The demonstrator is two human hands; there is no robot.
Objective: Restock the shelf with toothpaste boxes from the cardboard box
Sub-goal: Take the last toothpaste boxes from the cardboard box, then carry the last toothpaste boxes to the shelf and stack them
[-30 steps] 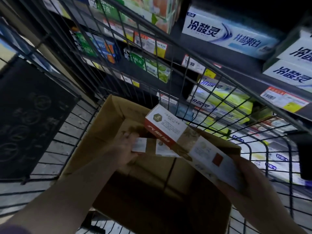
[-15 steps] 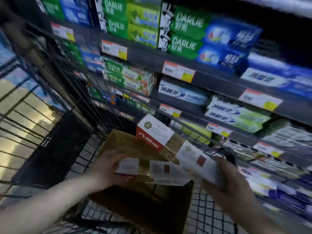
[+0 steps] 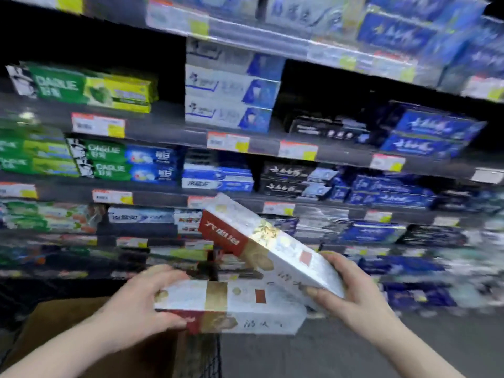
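the carton (image 3: pixel 90 334) sits lowest, at bottom left, beside a bit of cart mesh (image 3: pixel 207 356). above it the left hand (image 3: pixel 141 304) grips the left end of a flat white-and-red box (image 3: pixel 231 309). the right hand (image 3: pixel 351 293) clasps the near end of a second box (image 3: pixel 261 241), tilted up toward the shelves (image 3: pixel 174 132), which are packed with blurred toothpaste boxes and price tags (image 3: pixel 98 124).

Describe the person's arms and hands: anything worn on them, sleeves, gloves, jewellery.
Both hands, left hand and right hand, are bare, with no gloves. No rings, watch or bracelet show. Both forearms are uncovered down to the frame's lower edge, so no sleeve is visible. The picture is motion-blurred, so fine details cannot be told.
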